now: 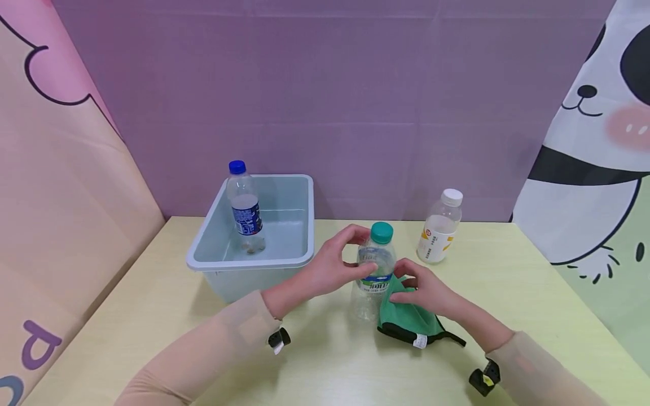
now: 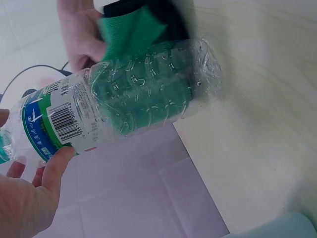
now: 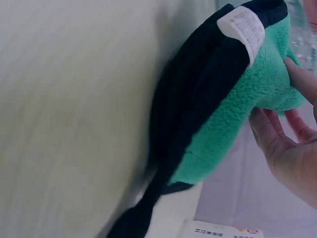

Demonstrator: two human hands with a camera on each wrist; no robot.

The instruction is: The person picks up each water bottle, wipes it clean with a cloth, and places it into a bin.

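Note:
A clear plastic bottle (image 1: 374, 276) with a teal cap and a blue-and-green label stands nearly upright over the table. My left hand (image 1: 341, 260) holds it around the label, thumb in front and fingers behind; the left wrist view shows the thumb across the label's edge. Just right of the bottle, my right hand (image 1: 424, 286) pinches the top of a green fuzzy cloth (image 1: 413, 316) with black trim, a white tag and a black loop. The cloth's lower edge spreads over the tabletop, its side close against the bottle.
A pale blue plastic bin (image 1: 254, 264) sits left of my hands, with a blue-capped bottle (image 1: 246, 214) standing inside it. Behind my right hand is a white-capped bottle (image 1: 439, 228). A purple cloth backdrop (image 1: 335, 113) rises behind the table.

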